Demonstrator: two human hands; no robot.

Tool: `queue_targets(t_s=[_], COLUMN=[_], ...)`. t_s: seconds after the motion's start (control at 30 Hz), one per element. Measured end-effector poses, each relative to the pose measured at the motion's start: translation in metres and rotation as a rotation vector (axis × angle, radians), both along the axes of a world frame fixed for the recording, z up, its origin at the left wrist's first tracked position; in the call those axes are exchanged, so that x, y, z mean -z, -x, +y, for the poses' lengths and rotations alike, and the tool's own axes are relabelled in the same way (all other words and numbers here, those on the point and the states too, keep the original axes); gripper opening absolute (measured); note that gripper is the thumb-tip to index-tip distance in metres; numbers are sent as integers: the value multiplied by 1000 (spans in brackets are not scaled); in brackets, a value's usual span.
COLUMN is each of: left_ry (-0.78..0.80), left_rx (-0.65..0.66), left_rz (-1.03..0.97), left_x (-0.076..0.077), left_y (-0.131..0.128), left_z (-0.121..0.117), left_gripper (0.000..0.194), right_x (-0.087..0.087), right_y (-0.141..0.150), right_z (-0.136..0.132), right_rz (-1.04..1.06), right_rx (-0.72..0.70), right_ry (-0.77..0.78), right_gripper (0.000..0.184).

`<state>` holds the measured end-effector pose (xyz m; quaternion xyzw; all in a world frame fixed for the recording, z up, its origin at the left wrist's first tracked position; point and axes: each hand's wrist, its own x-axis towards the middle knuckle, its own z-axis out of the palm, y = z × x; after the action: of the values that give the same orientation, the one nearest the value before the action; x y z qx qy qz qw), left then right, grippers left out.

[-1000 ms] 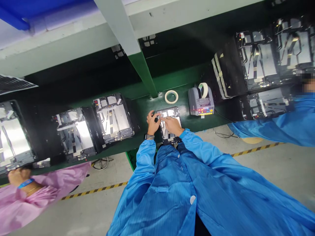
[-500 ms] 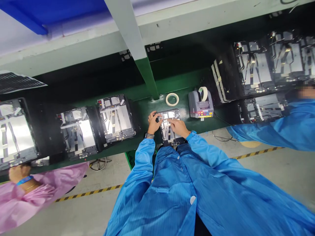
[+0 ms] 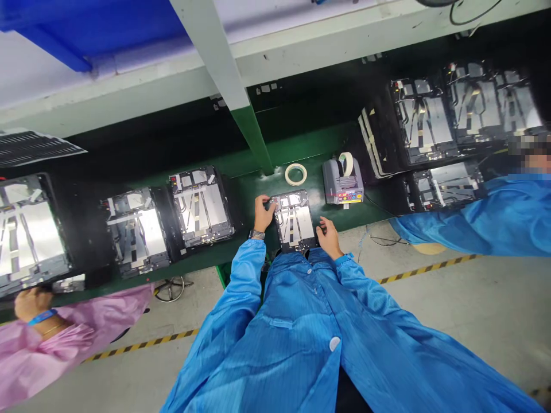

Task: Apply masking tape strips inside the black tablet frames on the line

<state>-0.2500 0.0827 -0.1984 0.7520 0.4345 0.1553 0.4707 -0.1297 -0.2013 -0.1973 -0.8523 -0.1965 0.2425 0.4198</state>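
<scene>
One co-worker's hand (image 3: 32, 304), in a pink sleeve (image 3: 101, 318), works at far left, its grip too unclear to tell, beside three opened electronics assemblies (image 3: 200, 206) set face up, apparently so their silver plates and black ribbon cables can be reached. At center, the wearer's left hand (image 3: 263, 213) has its thumb at the upper left corner of a single opened assembly (image 3: 297, 223), perhaps to steady it; whether it truly grips cannot be told. The assembly lies flat near the front edge, squarely before the wearer. A tape roll (image 3: 295, 183) lies just beyond it, while the right hand (image 3: 329, 236), released and loosely curled, hangs just beside its right edge. A gray tape dispenser (image 3: 343, 189) stands close by, seemingly for easy reach. More assemblies (image 3: 424, 123) fill the right, near a blue-sleeved co-worker (image 3: 512, 206). The green counter (image 3: 370, 215) looks smooth; beneath runs a gray floor (image 3: 413, 321) with black-and-yellow striping (image 3: 430, 268).
</scene>
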Motion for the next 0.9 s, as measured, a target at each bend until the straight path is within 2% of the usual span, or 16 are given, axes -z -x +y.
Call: queue_targets(t_s=[0.07,0.1,0.13,0.2,0.27,0.37,0.47,0.53,0.6,0.7,0.8,0.9], left_ry=[120,183,243,324,337,301,244,166,31,-200,-331,-368], left_rx=[-157,-197,-188,-91,-55,-124,-167,-191,-239,-318,-382,-465], left_rz=[20,36,49,51,32,59,41,-5,-43,-32,30,87], left_x=[-1,-3,-4,-9,-16,-33,-66,-96,-129,-168,-184,-179], left_y=[17,27,35,48,53,51,57,70,88,119,147,169], left_z=[-25,-41,-60,-98,-128,-149,-147,-138,-121,-71,2,65], left_gripper=[35,40,44,53,61,67,66,66,63,56,50,54], right_x=[2,2,2,1,-2,-16,-47,-77,-108,-142,-154,-149], right_y=[3,5,8,14,20,28,35,42,50,70,92,112], right_z=[0,0,1,3,5,3,3,10,30,87,166,234], right_rz=[96,133,153,146,126,117,140,161,172,235,356,363], right_rx=[-34,-57,-77,-99,-87,-75,-115,-154,-207,-309,-418,-488], right_ry=[-33,-48,-60,-79,-87,-90,-146,-195,-247,-365,-465,-419], right_gripper=[61,61,62,63,65,65,64,64,64,66,67,74])
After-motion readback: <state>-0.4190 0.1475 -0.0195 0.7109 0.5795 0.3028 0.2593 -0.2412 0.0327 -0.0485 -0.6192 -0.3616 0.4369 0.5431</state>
